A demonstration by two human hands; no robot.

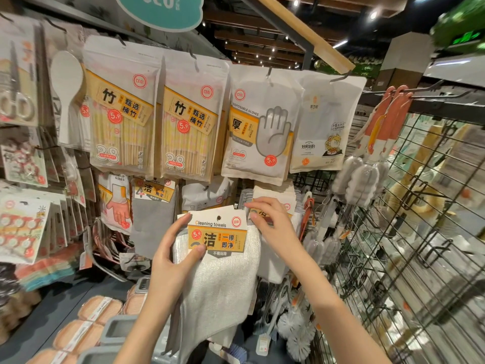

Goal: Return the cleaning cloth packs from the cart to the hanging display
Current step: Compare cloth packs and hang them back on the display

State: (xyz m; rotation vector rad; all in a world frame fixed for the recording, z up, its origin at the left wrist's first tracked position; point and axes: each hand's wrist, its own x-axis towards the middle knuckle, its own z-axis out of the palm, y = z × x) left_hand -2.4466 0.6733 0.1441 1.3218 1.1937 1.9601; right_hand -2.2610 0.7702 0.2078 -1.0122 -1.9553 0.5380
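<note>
A white cleaning cloth pack (220, 279) with an orange "Cleaning towels" header card is held up in front of the hanging display. My left hand (173, 256) grips its left side, thumb pressed on the card. My right hand (267, 219) pinches the card's upper right corner, next to a row of matching white packs (275, 198) hanging behind. The card's hang hole shows at the top, free of any hook. A grey cloth pack (153, 219) hangs to the left. The cart is not in view.
Chopstick packs (123, 114) and disposable glove packs (262, 127) hang above. Bottle brushes (367, 174) hang on a wire grid panel (409, 232) at right. Sponges (99, 308) and grey containers lie on the shelf below.
</note>
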